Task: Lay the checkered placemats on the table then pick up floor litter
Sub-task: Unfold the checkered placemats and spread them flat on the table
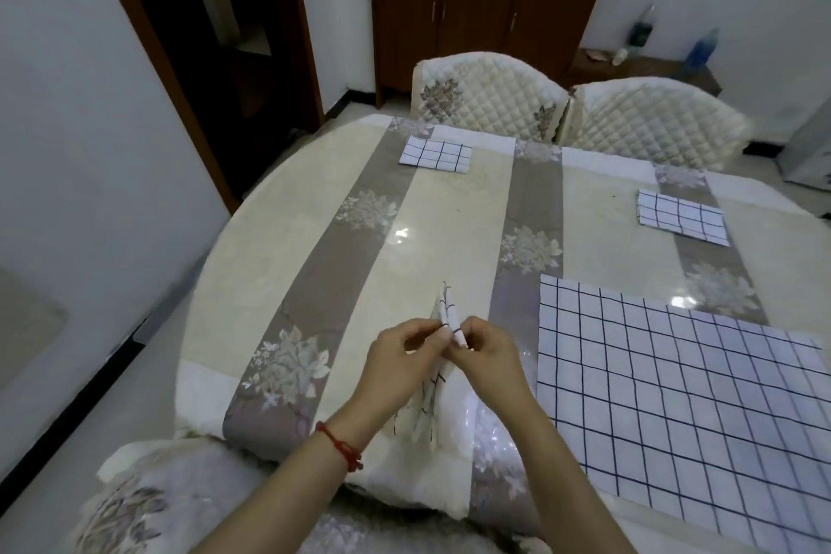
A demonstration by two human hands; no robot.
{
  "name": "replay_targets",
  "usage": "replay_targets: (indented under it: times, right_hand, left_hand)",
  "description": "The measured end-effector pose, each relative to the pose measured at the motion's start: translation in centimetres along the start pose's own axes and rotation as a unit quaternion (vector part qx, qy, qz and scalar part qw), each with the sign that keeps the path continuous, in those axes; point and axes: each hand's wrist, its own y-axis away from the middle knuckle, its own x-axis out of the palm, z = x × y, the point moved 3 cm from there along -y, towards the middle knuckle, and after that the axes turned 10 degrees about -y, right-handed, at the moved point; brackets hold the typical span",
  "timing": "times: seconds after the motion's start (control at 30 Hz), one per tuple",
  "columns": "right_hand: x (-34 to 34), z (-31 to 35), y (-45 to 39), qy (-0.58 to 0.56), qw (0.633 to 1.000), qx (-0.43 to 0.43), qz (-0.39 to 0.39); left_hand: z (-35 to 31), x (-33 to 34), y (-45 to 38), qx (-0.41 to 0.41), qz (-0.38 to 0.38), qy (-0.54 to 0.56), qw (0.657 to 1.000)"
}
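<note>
the folded white checkered cloth placemat (443, 355) sits at lower centre of the frame, pinched between both hands over the near edge of the table. we see it edge-on, gathered into soft pleats, its long axis running from the bottom of the frame up toward the middle, the top end poking out past the fingertips and the lower end hanging down between the wrists. our left hand (398, 367), with a thin red string bracelet (341, 445) on its wrist, grips the fabric with curled fingers and thumb; our right hand (488, 362) pinches the upper fold the same way.

to the lower right, a large white cloth placemat with a thin dark grid (674, 396) lies spread flat, its far corner pointing up the frame. two small folded checkered placemats rest further up: one (436, 154) at upper centre, one (681, 218) at upper right, well apart.

the oval table (314, 238) wears a glossy clear plastic cover over a cream and taupe striped cloth with pale floral motifs. two cream quilted chair backs (488, 90) stand just beyond its far edge.
</note>
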Motion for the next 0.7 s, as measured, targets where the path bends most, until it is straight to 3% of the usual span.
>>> replay_targets:
  times: [0.17, 0.3, 0.43, 0.53, 0.7]
  right_hand:
    - [-1.1, 1.0, 1.6, 0.11, 0.992, -0.012, 0.063]
    - [-2.1, 1.7, 2.7, 0.073, 0.992, 0.005, 0.099]
    - [-2.9, 2.8, 3.6, 0.03, 0.994, 0.007, 0.103]
    - [-4.3, 3.8, 3.9, 0.033, 0.998, -0.023, 0.052]
    - [-7.9, 5.0, 3.6, 0.013, 0.987, -0.089, -0.135]
  left_hand:
    - [-1.8, 0.9, 1.4, -0.08, 0.002, 0.122, 0.989]
    - [-1.7, 1.1, 1.9, -0.13, 0.046, 0.18, 0.974]
    - [-1.6, 0.9, 2.4, -0.127, 0.059, 0.204, 0.969]
    - [-1.4, -0.2, 2.3, -0.119, 0.005, 0.185, 0.976]
    - [-0.5, -4.0, 1.8, -0.041, -0.138, 0.052, 0.988]
